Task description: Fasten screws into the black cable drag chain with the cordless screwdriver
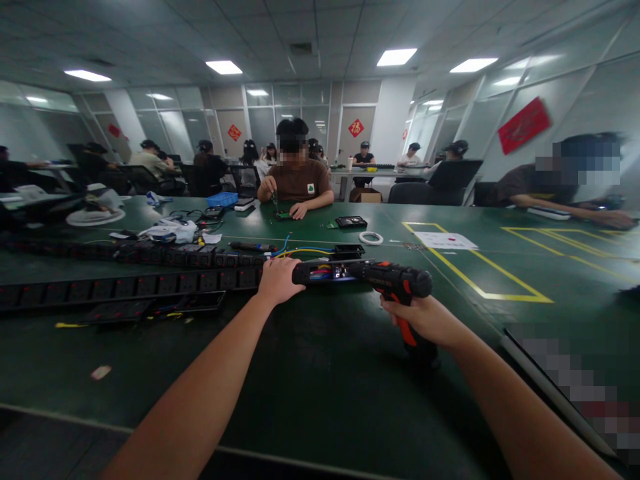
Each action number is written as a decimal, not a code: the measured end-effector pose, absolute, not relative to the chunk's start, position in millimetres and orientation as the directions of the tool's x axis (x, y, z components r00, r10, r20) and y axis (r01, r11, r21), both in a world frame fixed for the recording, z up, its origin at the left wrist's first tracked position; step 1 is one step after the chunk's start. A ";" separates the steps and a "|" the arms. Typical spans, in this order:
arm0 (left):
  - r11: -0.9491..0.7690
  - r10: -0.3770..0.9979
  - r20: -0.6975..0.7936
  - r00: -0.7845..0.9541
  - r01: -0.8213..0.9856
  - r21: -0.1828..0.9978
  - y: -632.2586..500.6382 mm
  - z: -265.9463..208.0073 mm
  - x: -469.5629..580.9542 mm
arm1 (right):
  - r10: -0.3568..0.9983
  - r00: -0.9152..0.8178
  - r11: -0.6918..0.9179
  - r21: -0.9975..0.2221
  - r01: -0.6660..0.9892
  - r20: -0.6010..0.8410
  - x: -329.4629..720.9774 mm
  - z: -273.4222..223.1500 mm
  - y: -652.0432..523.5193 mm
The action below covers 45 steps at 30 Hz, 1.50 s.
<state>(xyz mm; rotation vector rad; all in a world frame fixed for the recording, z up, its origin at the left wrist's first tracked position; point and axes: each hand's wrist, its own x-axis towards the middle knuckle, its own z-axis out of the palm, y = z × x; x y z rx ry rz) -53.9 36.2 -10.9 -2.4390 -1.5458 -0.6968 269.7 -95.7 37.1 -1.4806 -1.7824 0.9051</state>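
My left hand (pixel 281 280) is wrapped round a long black power strip (pixel 150 285) near its right end, where the housing lies open and coloured wires (pixel 323 272) show inside. In my right hand (pixel 425 319) is a black and orange cordless drill (pixel 400 280), gripped by its handle. Its nose points left at the open end of the strip; whether the bit touches a screw I cannot make out. Behind the strip lie blue and yellow wires (pixel 305 251) and a small black cover (pixel 349 251). Loose black panels (pixel 117 311) rest in front of the strip.
A screwdriver (pixel 253 247) and a roll of white tape (pixel 371 238) lie beyond the strip. Across the green table (pixel 320 387) a person (pixel 297 180) works on a small circuit board. Yellow tape outlines (pixel 500 293) and a white sheet (pixel 447 241) are at the right.
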 end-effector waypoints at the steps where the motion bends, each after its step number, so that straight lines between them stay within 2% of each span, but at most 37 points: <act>1: -0.447 0.810 0.468 0.353 0.889 0.103 36.4 -11.1 -53.8 | 0.986 -0.162 0.130 -0.830 0.542 0.048 269.5 37.3 -95.7; 27: -0.434 0.834 0.430 0.346 0.892 0.125 33.9 -8.5 -53.8 | 0.987 -0.151 0.131 -0.824 0.552 0.056 266.9 41.4 -99.0; 45: -0.439 0.825 0.447 0.347 0.891 0.119 36.5 -11.2 -54.1 | 0.990 -0.129 0.108 -0.878 0.466 0.053 263.1 43.9 -101.1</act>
